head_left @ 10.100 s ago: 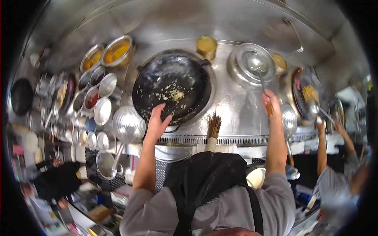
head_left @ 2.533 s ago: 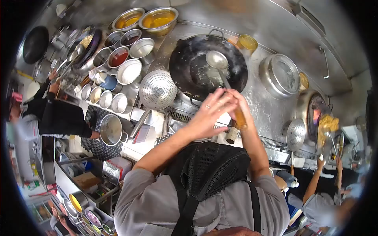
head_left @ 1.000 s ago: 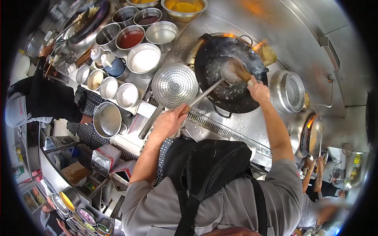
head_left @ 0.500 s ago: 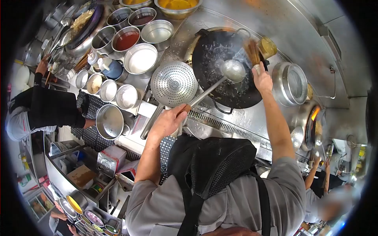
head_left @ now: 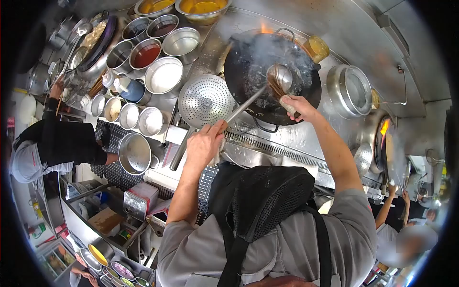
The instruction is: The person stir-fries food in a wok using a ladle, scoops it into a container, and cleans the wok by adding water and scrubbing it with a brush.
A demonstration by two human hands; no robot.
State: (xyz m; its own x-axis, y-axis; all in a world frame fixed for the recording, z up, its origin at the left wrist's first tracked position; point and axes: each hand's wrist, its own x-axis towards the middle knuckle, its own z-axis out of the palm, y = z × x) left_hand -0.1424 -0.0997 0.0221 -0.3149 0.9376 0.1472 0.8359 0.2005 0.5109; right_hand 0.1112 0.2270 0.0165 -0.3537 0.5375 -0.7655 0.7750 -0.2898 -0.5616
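My left hand (head_left: 204,143) is closed round the handle of a metal ladle (head_left: 245,103), which slants up to the right with its bowl over the black wok (head_left: 239,60). In my right hand (head_left: 301,108) is a bamboo wok brush (head_left: 276,85), held by its pale wrapped end. Its bristles lie against or over the ladle's bowl and partly cover it; I cannot tell if they touch. The wok's inside looks wet, and steam or smoke rises from it. A large perforated strainer (head_left: 204,99) lies left of the wok, close to my left hand.
Flame (head_left: 266,28) shows behind the wok's far rim. Right of it stands a round metal pot (head_left: 338,91); beyond the rim is a yellowish can (head_left: 316,49). Seasoning bowls, including one of white contents (head_left: 164,75), crowd the left. Co-workers (head_left: 60,138) stand at both sides.
My right hand has brought the brush down and left, from the wok's far right rim to the ladle's bowl. Flame now shows behind the wok, and there is more smoke. My left hand still grips the ladle.
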